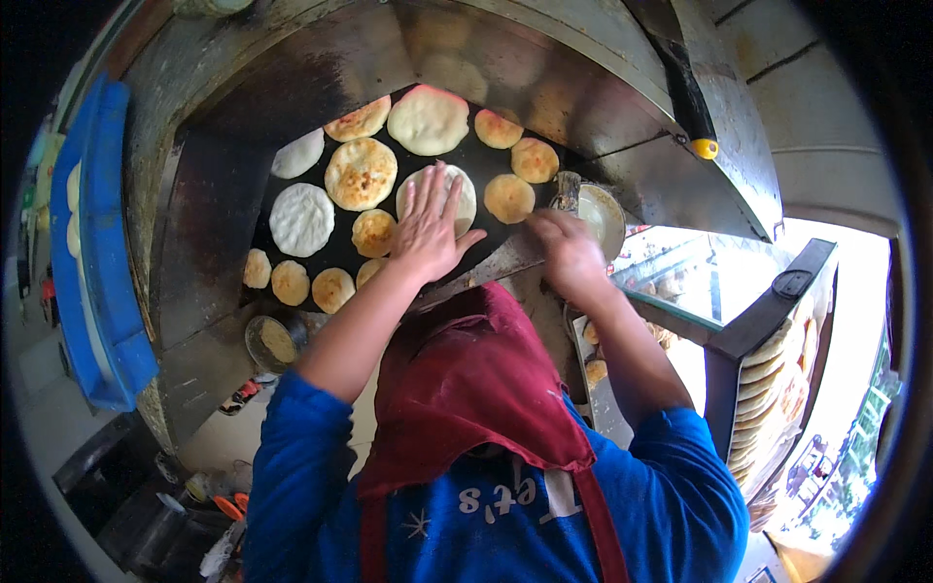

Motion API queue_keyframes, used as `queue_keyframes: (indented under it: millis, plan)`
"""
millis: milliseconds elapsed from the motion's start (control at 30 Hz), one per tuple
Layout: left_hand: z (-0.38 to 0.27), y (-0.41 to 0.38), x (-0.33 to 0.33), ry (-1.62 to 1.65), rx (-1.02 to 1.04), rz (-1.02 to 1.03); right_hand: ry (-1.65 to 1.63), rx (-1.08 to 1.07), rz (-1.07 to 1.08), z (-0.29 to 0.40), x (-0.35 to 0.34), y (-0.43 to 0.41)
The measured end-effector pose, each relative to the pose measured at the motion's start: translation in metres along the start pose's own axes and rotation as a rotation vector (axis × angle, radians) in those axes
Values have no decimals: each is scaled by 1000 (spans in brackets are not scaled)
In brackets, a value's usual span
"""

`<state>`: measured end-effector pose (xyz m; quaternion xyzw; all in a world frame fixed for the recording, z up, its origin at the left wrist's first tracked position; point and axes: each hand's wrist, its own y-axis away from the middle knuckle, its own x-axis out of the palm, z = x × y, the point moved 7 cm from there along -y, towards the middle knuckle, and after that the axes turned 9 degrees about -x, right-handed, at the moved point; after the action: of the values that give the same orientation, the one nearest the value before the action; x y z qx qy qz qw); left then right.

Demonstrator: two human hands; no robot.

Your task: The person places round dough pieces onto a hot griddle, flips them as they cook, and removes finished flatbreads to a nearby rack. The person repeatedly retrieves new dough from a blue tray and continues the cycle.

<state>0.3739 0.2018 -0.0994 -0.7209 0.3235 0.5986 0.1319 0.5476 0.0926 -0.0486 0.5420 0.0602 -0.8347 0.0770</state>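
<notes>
My left hand [431,233] lies flat over a pale round flatbread [464,191], fingers spread, covering much of it; the fingers hold nothing. This bread is on a dark griddle [488,157] among several others. A large browned flatbread [361,175] and a small browned one [374,233] are to the left of the hand, and a floury white flatbread [302,220] is farther left. My right hand [568,244] is blurred by motion at the griddle's front right edge, below a small golden flatbread [509,198]. Its fingers look curled; whether they hold anything is unclear.
An enamel bowl [605,215] with a brush-like tool [567,191] stands beyond my right hand. Metal walls surround the griddle. A blue tray [116,255] stands at left, a bowl of crumbly material [277,341] at front left. At right, a case holds stacked flatbreads [762,401].
</notes>
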Motion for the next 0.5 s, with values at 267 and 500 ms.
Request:
queue_keyframes:
  millis: [267, 500]
  plan:
    - [-19, 4, 23, -41, 77, 42, -81, -46, -355, -30, -11, 48]
    - [-19, 48, 20, 12, 106, 159, -381, 341, -492, -40, -26, 61]
